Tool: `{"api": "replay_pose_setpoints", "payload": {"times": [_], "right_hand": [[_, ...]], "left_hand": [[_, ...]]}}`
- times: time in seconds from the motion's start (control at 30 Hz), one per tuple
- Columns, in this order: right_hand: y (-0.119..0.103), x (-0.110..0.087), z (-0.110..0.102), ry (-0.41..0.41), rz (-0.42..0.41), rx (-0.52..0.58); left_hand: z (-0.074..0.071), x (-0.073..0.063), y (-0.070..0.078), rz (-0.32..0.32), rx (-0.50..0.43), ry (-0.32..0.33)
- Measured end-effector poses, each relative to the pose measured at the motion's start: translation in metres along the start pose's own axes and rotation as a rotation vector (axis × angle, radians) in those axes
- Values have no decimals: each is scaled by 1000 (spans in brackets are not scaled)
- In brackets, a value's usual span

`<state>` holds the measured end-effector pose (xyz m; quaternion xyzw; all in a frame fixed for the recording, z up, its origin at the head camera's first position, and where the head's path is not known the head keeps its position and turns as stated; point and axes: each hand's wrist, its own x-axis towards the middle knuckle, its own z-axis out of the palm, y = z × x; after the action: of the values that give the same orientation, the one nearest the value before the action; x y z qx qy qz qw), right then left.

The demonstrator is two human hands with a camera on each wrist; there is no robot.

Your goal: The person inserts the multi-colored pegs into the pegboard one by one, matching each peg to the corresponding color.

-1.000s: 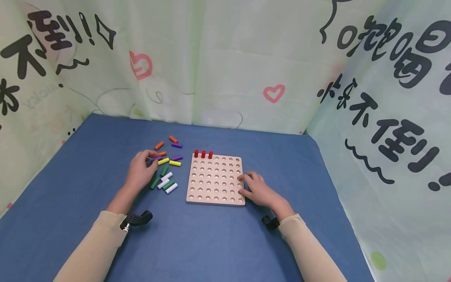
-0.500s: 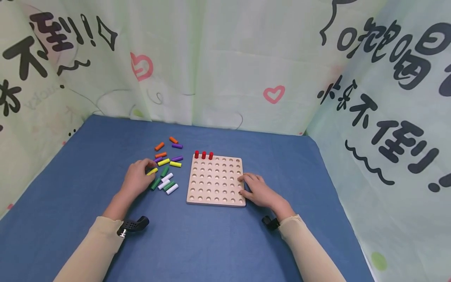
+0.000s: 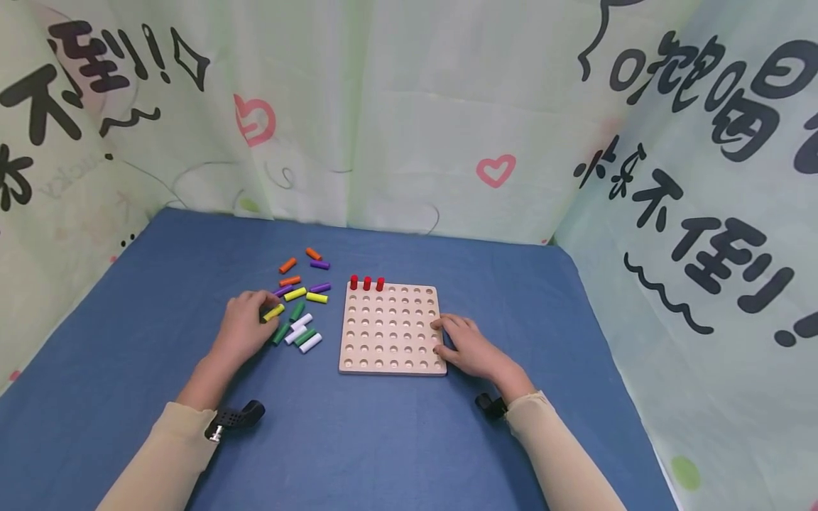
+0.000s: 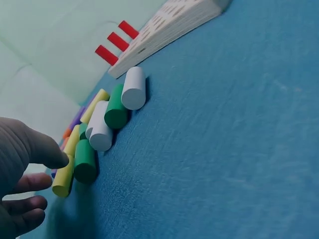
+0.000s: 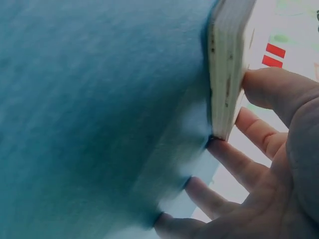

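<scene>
My left hand [image 3: 246, 323] is over the left edge of the pegs, thumb and fingers either side of a yellow peg [image 3: 273, 312]. In the left wrist view the thumb [image 4: 47, 152] overlaps this peg's upper part, and a fingertip is right at its side. My right hand [image 3: 471, 345] rests at the right edge of the wooden pegboard [image 3: 390, 326], with thumb and index fingertips on its top. Its other fingers reach down to the board's side and the cloth in the right wrist view. Three red pegs [image 3: 367, 283] stand upright in the board's back row.
Green pegs [image 3: 304, 337] and white pegs [image 3: 311, 343] lie between the left hand and the board. Farther back are purple pegs [image 3: 319, 287], orange pegs [image 3: 288, 265] and more yellow ones. A blue cloth [image 3: 383, 440] covers the table; printed curtains [image 3: 409, 121] hang behind it.
My left hand has drawn back toward the body and slightly left, away from the purple and orange pegs, and a yellow peg now shows between its fingers. The right hand has stayed on the board.
</scene>
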<state>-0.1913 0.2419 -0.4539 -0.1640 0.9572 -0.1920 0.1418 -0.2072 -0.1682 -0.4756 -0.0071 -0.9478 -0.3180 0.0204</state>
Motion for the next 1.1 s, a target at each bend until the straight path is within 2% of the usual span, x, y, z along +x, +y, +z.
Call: {"api": "replay_pose_setpoints", "payload": {"times": [0.2, 0.37, 0.5, 0.73, 0.97, 1.1], "right_hand": [[4, 0, 1, 22, -18, 9], [6, 1, 2, 12, 3, 42], [5, 1, 1, 0, 11, 47], [6, -2, -1, -6, 16, 61], [5, -2, 1, 2, 16, 60], [7, -3, 3, 0, 19, 66]], "left_hand": [[-3, -11, 4, 75, 79, 7], [-3, -16, 8, 123, 115, -57], [2, -18, 10, 127, 117, -91], [1, -16, 15, 115, 95, -105], [3, -17, 19, 110, 90, -81], [6, -16, 22, 145, 66, -52]]}}
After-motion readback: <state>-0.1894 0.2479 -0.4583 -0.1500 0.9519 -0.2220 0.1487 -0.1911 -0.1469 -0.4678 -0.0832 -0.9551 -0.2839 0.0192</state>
